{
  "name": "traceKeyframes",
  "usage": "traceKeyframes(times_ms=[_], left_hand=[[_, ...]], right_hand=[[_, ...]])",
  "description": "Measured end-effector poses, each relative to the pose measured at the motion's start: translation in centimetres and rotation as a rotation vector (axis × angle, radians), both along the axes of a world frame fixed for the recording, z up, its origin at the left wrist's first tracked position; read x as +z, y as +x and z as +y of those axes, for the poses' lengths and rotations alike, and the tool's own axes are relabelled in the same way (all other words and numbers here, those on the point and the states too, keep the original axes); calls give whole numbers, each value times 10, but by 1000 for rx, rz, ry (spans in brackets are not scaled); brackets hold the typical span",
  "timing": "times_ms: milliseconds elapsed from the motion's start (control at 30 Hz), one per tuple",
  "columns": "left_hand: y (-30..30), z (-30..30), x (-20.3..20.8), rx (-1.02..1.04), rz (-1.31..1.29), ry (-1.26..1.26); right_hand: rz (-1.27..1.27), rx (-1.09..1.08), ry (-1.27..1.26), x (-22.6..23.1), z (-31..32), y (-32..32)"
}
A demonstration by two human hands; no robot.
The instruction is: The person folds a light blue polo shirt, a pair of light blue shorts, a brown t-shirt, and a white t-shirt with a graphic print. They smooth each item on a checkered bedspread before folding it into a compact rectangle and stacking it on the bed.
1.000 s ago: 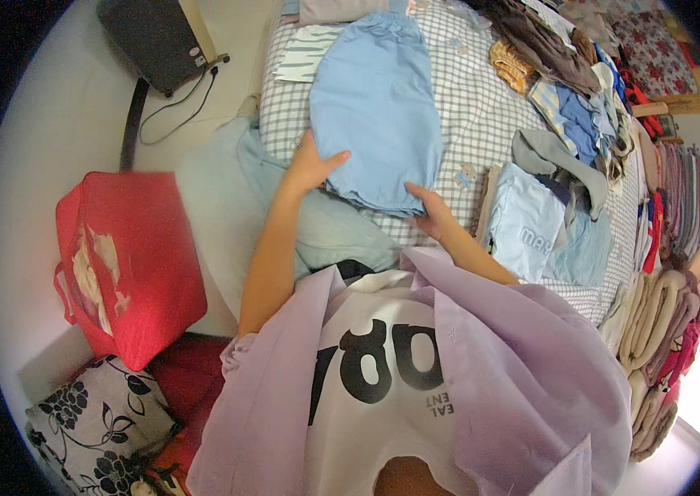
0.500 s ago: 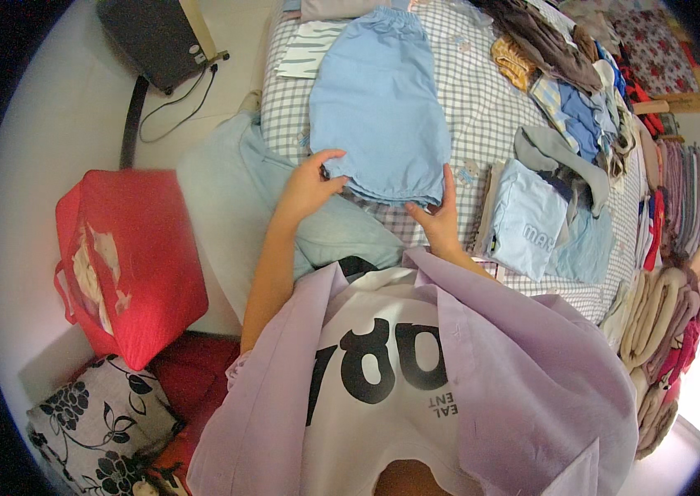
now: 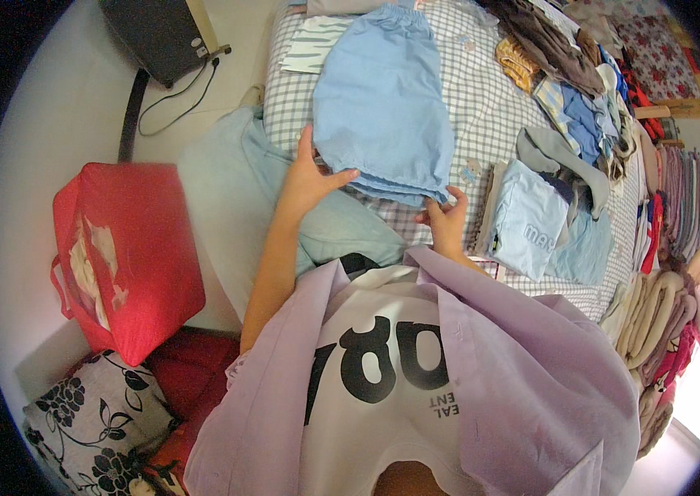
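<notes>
Light blue pants (image 3: 383,99) lie flat on a checked bedspread (image 3: 482,107), with the gathered elastic waist at the far end and the cuffs toward me. At the near left corner my left hand (image 3: 312,178) rests with thumb and forefinger spread apart. Its thumb touches the hem and its fingers lie along the left edge. My right hand (image 3: 447,221) pinches the near right corner of the cuffs between thumb and fingers. Just right of that hand sits a stack of folded clothes with a light blue shirt (image 3: 523,211) on top.
A grey garment (image 3: 565,165) drapes over the stack's far side. Heaped clothes (image 3: 573,107) cover the bed's far right. Left of the bed stand a red fabric bag (image 3: 151,256), a dark box-shaped appliance (image 3: 155,37) with a cord, and a floral cushion (image 3: 102,405).
The left hand has opened, its forefinger now stretched along the pants' edge. The right fingers have curled from an outstretched pose into a pinch on the cuff corner.
</notes>
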State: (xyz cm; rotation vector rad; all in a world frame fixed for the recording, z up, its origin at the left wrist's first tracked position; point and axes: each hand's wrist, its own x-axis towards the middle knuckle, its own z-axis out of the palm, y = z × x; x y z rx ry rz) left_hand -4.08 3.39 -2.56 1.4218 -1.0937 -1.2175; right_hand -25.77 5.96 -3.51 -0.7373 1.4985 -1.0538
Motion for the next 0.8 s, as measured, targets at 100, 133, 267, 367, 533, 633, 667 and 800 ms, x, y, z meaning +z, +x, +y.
traceKeyframes(times_ms=[100, 133, 267, 367, 533, 633, 667, 800], left_hand=[[5, 3, -7, -104, -311, -88], [6, 3, -4, -161, -351, 20], [9, 2, -3, -206, -339, 179], [7, 3, -3, -16, -212, 218], [7, 2, -8, 158, -109, 201], [8, 1, -10, 186, -146, 215], [7, 1, -10, 206, -167, 208], [9, 1, -12, 99, -306, 187]], right_hand=[[-26, -80, 41, -2, 0, -1], [-40, -104, 51, -3, 0, -1], [-77, -94, 80, -2, 1, -1], [-80, -87, 65, -1, 3, 0], [-156, 86, 134, -15, 16, -8], [-170, 109, 174, -9, 17, -3], [-169, 107, 178, -6, 17, -2], [-239, 115, 169, 2, 14, 4]])
